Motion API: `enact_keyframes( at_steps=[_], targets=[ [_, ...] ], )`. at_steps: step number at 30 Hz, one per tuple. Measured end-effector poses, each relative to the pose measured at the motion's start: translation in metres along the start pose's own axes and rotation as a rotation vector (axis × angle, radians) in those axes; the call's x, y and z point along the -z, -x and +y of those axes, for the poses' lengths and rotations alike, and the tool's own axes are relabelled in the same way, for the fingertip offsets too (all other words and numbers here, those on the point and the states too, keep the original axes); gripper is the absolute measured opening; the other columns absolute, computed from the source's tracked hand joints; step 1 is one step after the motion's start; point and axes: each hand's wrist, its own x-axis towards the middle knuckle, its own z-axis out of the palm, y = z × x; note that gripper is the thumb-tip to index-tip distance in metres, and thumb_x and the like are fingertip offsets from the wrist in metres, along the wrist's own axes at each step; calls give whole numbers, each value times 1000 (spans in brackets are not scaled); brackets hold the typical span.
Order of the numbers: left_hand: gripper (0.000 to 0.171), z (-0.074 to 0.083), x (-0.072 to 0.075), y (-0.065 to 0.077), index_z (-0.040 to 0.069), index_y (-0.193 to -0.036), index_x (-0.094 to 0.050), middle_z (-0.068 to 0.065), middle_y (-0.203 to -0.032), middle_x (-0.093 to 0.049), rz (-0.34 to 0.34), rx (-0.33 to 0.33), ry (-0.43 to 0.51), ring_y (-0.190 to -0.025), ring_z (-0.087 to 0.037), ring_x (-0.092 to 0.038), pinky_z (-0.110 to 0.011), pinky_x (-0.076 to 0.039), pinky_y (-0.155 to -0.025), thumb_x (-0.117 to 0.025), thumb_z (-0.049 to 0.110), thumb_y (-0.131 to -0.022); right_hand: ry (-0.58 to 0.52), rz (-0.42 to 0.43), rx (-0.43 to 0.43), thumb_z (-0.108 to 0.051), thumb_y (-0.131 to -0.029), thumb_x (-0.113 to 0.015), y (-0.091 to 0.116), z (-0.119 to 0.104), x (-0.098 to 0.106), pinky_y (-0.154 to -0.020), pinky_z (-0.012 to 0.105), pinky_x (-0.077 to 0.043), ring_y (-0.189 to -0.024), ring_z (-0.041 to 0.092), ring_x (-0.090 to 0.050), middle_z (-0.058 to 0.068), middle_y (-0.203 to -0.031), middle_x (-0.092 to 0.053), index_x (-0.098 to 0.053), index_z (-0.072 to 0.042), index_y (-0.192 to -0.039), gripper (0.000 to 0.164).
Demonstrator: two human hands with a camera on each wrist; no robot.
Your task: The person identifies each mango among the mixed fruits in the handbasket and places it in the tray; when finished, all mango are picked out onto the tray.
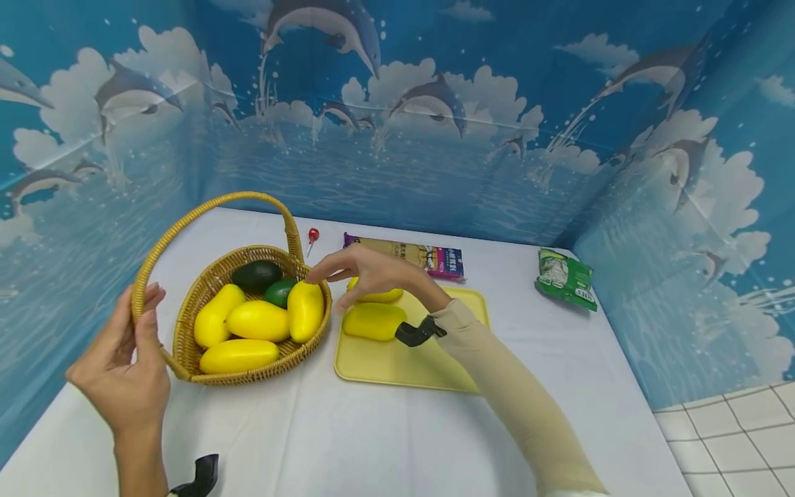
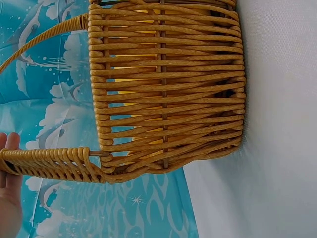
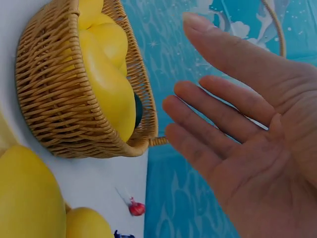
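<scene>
My left hand (image 1: 127,376) grips the tall arched handle (image 1: 177,224) of a wicker basket (image 1: 248,377) at its near left side. Several yellow mangoes (image 1: 257,321) lie in the basket beside a dark avocado (image 1: 257,276) and a smaller green fruit (image 1: 279,293). One mango (image 1: 306,312) leans against the basket's right rim. My right hand (image 1: 366,270) hovers between that rim and a yellow tray (image 1: 410,383), fingers spread and palm bare in the right wrist view. Two more mangoes (image 1: 375,322) sit on the tray, the rear one partly hidden by the right hand.
Behind the tray lies a purple-ended pasta packet (image 1: 447,261). A red lollipop (image 1: 313,235) lies beyond the basket, and a green snack bag (image 1: 566,278) sits at the far right. A dolphin-print curtain (image 1: 397,159) borders the white-covered table (image 1: 348,442).
</scene>
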Motion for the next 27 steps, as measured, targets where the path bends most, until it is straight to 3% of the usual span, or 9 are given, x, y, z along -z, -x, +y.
enact_keyframes(
  at_steps=[8,15,20,27],
  targets=[
    [37,-2,-1,1,-2,-131,-73,-28,-120,-76,-2,-10,23,-111,-14,-78,-20,-60,-97,-70,-14,-97,-6,-143,-29,11,-91,-79,-44,20,8,-125,40,-45,-145,32,-56,30,-150,-59,-58,14,-145,58],
    [38,-1,1,1,1,-133,-73,-26,-122,-76,-10,-2,-7,-112,-13,-78,-20,-59,-98,-70,-12,-98,66,-207,-138,6,-92,-81,-71,27,11,-122,33,-47,-148,30,-54,24,-155,-58,-56,11,-149,63],
    [38,-1,2,2,0,-133,-72,-27,-122,-76,-10,1,8,-112,-14,-78,-20,-60,-98,-70,-14,-97,114,-240,-197,4,-91,-82,-79,23,8,-122,30,-46,-147,26,-55,19,-154,-61,-58,6,-150,63],
    [38,0,2,1,0,-133,-72,-27,-122,-76,-5,-4,6,-112,-14,-78,-19,-60,-97,-69,-14,-97,27,-202,-168,10,-89,-81,-77,24,1,-110,34,-57,-128,28,-68,24,-136,-72,-58,11,-147,62]
  ],
)
